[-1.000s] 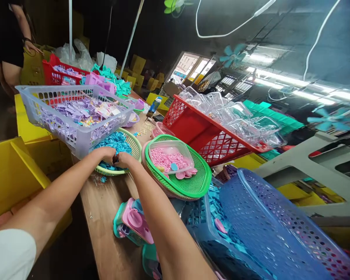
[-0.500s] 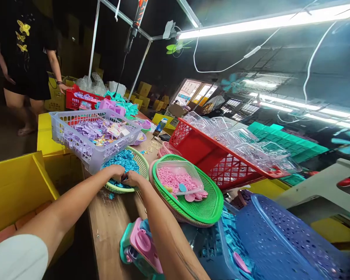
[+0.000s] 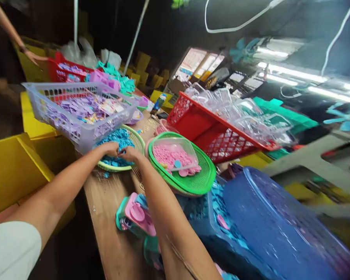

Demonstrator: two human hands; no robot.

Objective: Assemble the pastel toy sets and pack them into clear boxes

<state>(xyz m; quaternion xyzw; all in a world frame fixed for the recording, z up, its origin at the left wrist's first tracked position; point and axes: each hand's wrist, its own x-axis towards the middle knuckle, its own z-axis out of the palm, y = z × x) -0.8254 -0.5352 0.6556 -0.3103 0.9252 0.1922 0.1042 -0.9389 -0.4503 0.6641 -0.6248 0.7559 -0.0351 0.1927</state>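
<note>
In the head view, both hands are meeting over the blue plastic pieces [image 3: 119, 138] heaped in a light green woven basket [image 3: 136, 143] on the wooden table [image 3: 105, 217]. The left hand [image 3: 111, 149] and right hand [image 3: 128, 154] are curling their fingers down into the pile; whether they are pinching a piece cannot be told. A perforated lilac crate [image 3: 76, 112] is overhanging the basket just behind. Beside it, a green oval basket [image 3: 198, 181] is carrying a clear tub of pink parts [image 3: 170, 155]. A glossy pink-and-teal toy [image 3: 135, 217] is lying under the right forearm.
</note>
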